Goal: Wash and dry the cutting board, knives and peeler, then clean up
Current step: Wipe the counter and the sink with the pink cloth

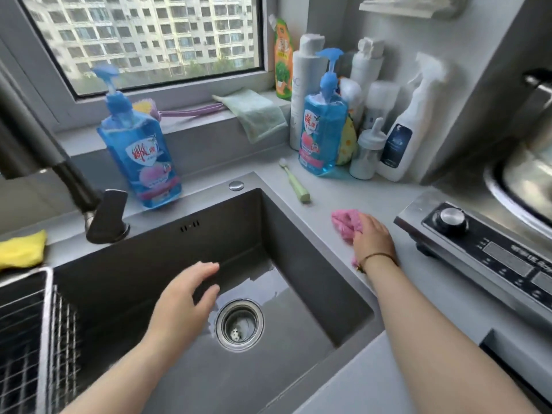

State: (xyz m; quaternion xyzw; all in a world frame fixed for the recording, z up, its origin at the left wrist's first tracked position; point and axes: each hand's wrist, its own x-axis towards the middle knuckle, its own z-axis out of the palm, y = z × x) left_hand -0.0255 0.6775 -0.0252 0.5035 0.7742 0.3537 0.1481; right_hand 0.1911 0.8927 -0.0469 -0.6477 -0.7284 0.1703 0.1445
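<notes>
Gripping pink cloth point(344, 222), right hand point(372, 238), countertop point(385, 195)

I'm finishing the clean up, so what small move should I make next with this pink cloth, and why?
Probably sweep the pink cloth toward the sink edge: your right hand holds it on the counter, and the left hand hovers open over the sink.

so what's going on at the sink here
A person seems to be wiping down: the right hand holds a bunched pink cloth against the countertop right of the sink. The left hand hovers open over the sink, where a little water lies near the drain. No board, knives or peeler are in view.
</notes>
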